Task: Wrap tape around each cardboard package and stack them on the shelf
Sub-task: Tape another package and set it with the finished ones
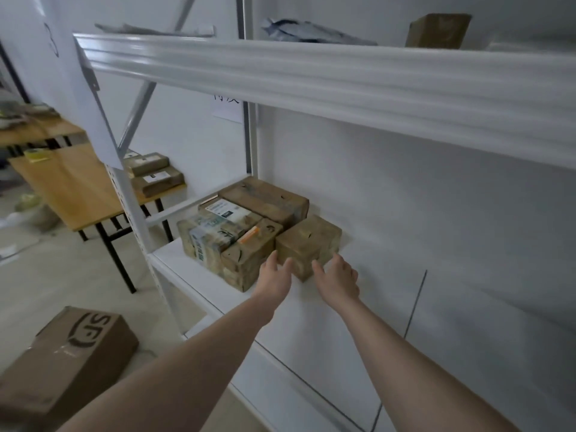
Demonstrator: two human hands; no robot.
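On the white shelf (358, 307), my left hand (276, 280) and right hand (338, 280) flank the near face of a small taped cardboard package (307, 241). I see straight, relaxed fingers on both, at or just short of the cardboard, gripping nothing. At nine o'clock from that package, a cluster of taped packages (237, 226) sits touching it. Farther out, at eight o'clock, a wooden table (71, 188) carries two flat parcels (154, 174); a large brown box (65, 360) lies on the floor.
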